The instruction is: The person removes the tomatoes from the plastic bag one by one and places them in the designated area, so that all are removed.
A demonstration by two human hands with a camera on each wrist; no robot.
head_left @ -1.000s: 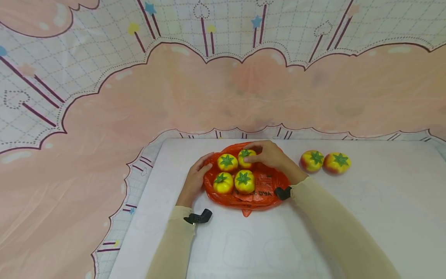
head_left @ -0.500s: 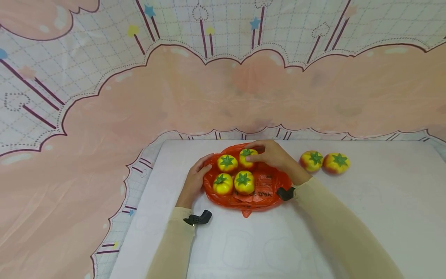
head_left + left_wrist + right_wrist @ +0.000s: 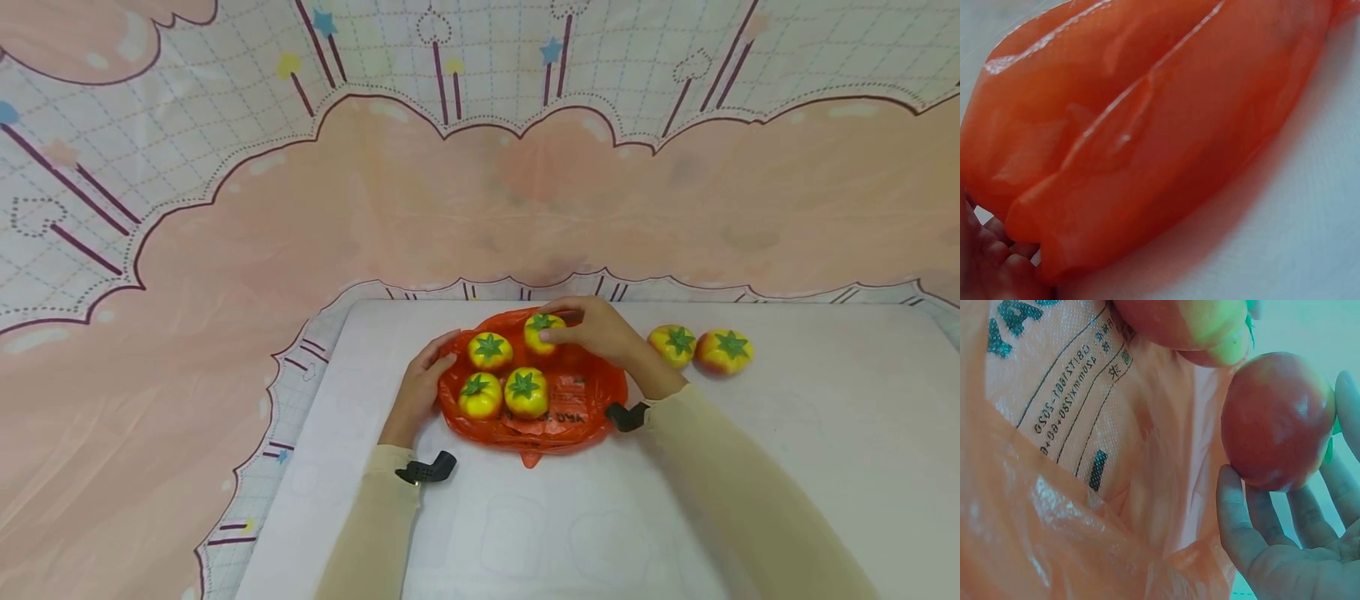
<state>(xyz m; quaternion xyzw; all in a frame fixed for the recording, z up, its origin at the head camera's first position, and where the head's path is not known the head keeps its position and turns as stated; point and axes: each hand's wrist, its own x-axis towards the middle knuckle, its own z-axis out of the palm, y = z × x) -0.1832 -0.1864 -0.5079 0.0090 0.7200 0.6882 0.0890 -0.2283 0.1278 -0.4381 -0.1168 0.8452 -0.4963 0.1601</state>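
Note:
A red plastic bag (image 3: 588, 387) with dark print lies spread open on the table. My left hand (image 3: 416, 392) grips its left rim; the left wrist view has the fingers (image 3: 1004, 256) curled at the edge of the film. Between thumb and fingers, my right hand (image 3: 600, 337) holds a yellow-and-red tomato (image 3: 536, 338) with a green star-shaped top, over the far part of the bag. From the right wrist view, the underside of this tomato (image 3: 1275, 425) is red. Three similar tomatoes sit in the bag: one at back left (image 3: 490, 354), two in front.
To the right of the bag, two more tomatoes (image 3: 724, 352) lie side by side on the white table (image 3: 525, 525). A patterned pink-and-white cloth (image 3: 480, 208) hangs behind the table and down its left side.
My right hand has lifted the back right tomato a little and moved it rightward, away from the others. The left hand keeps its place at the bag's rim.

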